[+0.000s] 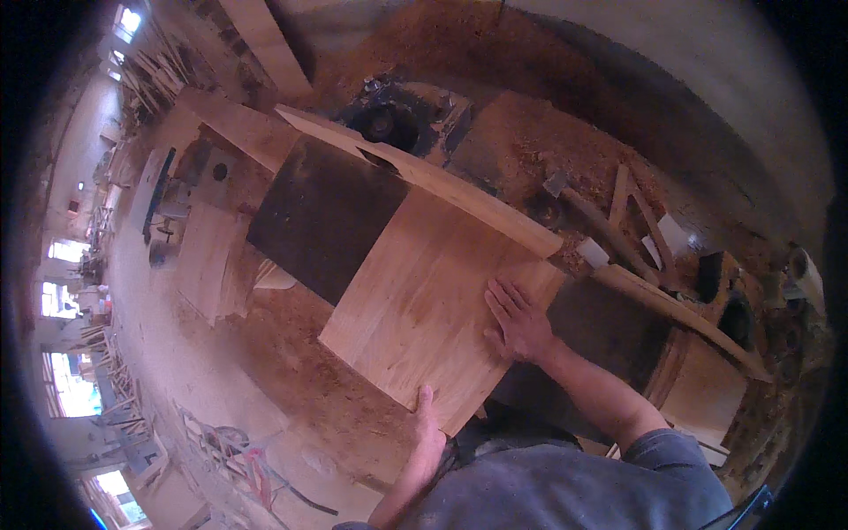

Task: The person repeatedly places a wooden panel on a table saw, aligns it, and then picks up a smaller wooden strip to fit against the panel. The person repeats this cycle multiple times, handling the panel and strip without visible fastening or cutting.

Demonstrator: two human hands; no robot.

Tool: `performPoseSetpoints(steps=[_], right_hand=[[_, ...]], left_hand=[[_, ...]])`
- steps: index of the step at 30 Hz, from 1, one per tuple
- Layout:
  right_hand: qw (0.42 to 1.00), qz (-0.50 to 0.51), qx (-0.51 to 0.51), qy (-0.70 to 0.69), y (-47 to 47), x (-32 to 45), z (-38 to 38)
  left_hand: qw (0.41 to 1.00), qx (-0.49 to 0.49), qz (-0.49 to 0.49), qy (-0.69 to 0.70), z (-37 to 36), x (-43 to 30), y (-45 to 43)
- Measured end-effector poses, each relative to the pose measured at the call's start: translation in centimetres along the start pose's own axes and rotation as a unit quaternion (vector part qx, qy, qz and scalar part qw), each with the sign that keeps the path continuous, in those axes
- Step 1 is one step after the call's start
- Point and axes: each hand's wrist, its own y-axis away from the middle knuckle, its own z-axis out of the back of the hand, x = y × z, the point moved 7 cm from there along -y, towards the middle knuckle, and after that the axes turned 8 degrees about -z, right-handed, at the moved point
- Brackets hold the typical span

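Note:
A rectangular wooden panel point(424, 285) lies flat across a dark machine table point(331, 212), its far edge close along a wooden fence board point(457, 199). My right hand point(520, 324) rests flat on the panel's right part, fingers stretched towards the fence. At the panel's near edge, my left hand point(427, 421) holds on, thumb up over the top face; its fingers are hidden beneath. A dark notch shows in the fence, left of the panel.
Beyond the fence stand a dark machine part point(384, 126) and heaped sawdust point(510, 132). A hammer point(596, 212) and wood offcuts lie at the right. More boards point(212, 258) are stacked at the left. Sawdust covers the floor; a metal frame with red parts point(258, 470) stands lower left.

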Motion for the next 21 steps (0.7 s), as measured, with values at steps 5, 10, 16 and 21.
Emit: performPoseSetpoints(steps=[5,10,16,21], right_hand=[[1.000,0.006,-0.025,-0.015,-1.0,0.3,-0.3],[0.999,-0.004,-0.018,-0.034,-3.0,0.9,-0.4],[0.999,-0.014,-0.020,-0.040,-4.7,1.9,-0.4],[0.998,-0.018,-0.014,-0.057,-6.2,2.3,-1.1]], left_hand=[[0.999,-0.010,0.004,-0.031,0.8,-0.1,-2.1],[0.999,0.031,0.026,0.036,0.5,-0.9,-3.0],[0.999,0.035,0.040,0.000,1.0,-1.7,-4.5],[0.999,-0.009,0.046,0.007,1.9,-2.2,-5.5]])
